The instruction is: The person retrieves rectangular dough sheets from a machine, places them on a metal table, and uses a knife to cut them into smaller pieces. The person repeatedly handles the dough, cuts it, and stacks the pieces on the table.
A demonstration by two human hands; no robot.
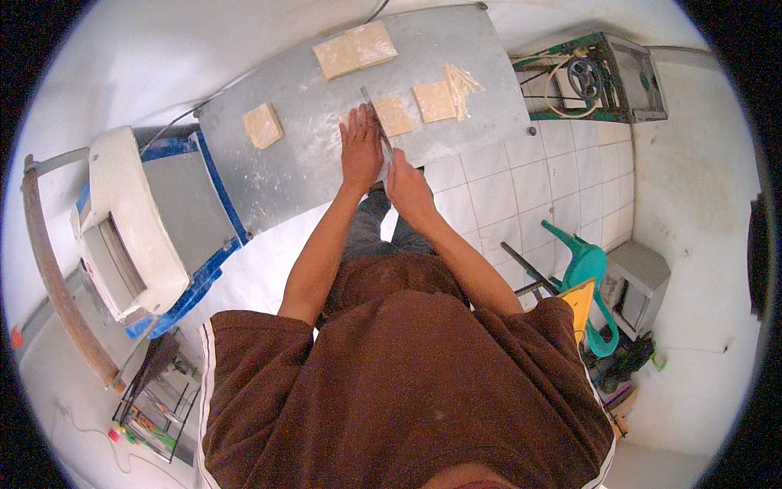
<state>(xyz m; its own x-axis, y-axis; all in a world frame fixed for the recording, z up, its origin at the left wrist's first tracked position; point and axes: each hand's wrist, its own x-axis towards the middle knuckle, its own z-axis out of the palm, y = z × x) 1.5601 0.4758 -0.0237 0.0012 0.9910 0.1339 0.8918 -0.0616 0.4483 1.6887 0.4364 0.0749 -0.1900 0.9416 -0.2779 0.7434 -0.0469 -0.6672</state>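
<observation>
My left hand (361, 150) lies flat with outstretched fingers just left of a knife, over or against the edge of a floured dough stack; what is under the palm is hidden. In my right hand (410, 186) is the handle of the long-bladed knife (375, 115), its tip pointing away from me. The blade runs along the left side of the square dough stack (396, 116). To the right sits another square dough stack (434, 102), with a loose pile of thin dough strips (461, 91) touching its right side.
A wide dough stack (354, 50) lies at the back of the metal table (293, 177), a smaller one (263, 126) at left. A white-and-blue machine (137, 226) adjoins the left end. Beyond the right end stands a green-framed machine with a handwheel (584, 78). A teal plastic chair (585, 266) is behind right.
</observation>
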